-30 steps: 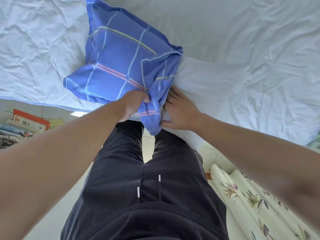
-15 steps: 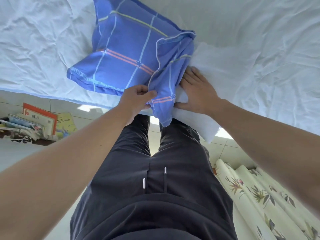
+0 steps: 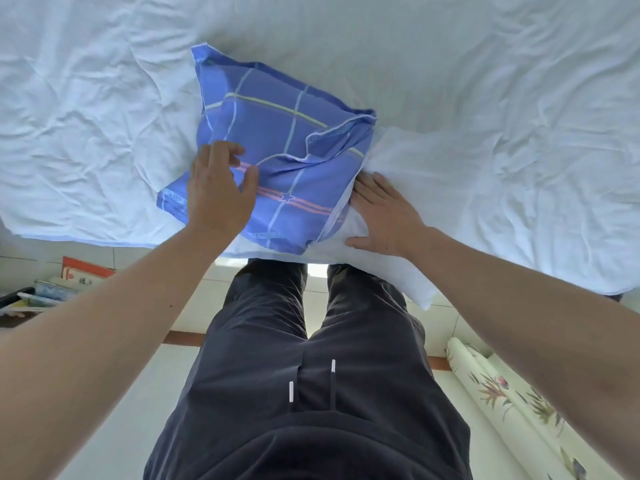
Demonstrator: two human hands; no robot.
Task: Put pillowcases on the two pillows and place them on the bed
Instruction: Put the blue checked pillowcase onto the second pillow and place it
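Observation:
A blue checked pillowcase lies on the bed's near edge, pulled partway over a white pillow. The pillow's bare right end sticks out onto the white sheet and its near corner hangs past the bed edge. My left hand hovers over the pillowcase's left part with fingers spread, holding nothing. My right hand lies flat on the bare pillow just beside the pillowcase's open mouth, fingertips under the fabric edge.
I stand against the bed's near edge in dark trousers. A pile of books lies on the tiled floor at left. Rolled floral material lies on the floor at right.
My left hand let go of the bunched pillowcase edge and moved up and left over the case. The pillowcase now lies flatter on the bed; my right hand stays on the pillow.

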